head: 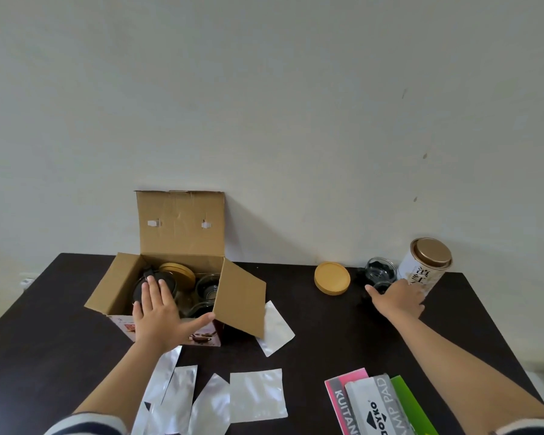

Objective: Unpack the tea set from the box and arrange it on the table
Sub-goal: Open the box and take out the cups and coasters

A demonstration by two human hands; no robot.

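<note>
Two hands busy: my left hand [157, 312] is spread wide over the glass teapot [157, 285] inside the cardboard box [239, 296]; my right hand [399, 298] cups a glass cup [380, 269] on the tabletop [311, 334]. Glass: fragile, slippery. Judgement: lift teapot by its black handle.

Bare forearms, striped sleeve [85, 423] cuffs, grey and white
</note>
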